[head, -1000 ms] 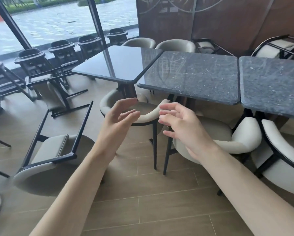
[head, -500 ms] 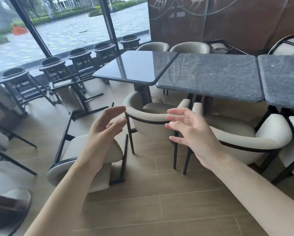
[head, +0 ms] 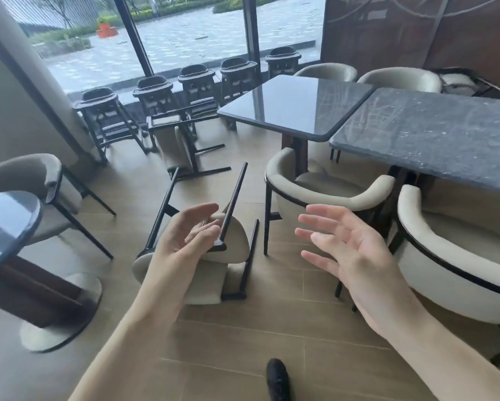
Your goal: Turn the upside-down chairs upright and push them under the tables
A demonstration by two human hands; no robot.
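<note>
Now | left hand, right hand spread, empty, centre frame | reaching for overturned beige black-legged chair to right it

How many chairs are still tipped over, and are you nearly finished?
Not nearly. Done: the cream armchair with black trim stands upright at the glossy dark square table. In hand: nothing yet; the left hand and right hand are both open, near the upside-down cream chair with black legs. Left: that one, plus another overturned chair by the window.
</note>
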